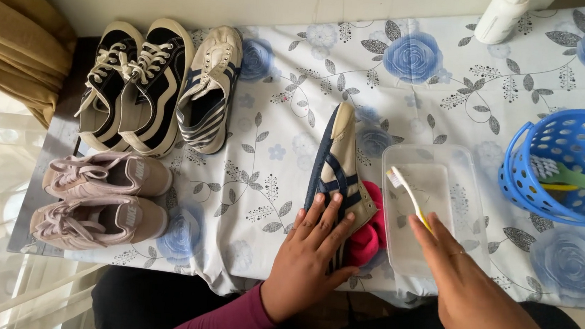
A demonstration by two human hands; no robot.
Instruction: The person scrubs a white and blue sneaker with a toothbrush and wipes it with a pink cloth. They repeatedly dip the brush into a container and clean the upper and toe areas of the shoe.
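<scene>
At frame centre, a cream sneaker with navy stripes [337, 163] lies on a pink cloth [369, 229]; the left hand [312, 247] presses it flat, fingers spread. The right hand [469, 286] grips a yellow toothbrush [408, 194] over the clear tub [424, 210]. Short, firm strokes probably work best.
</scene>
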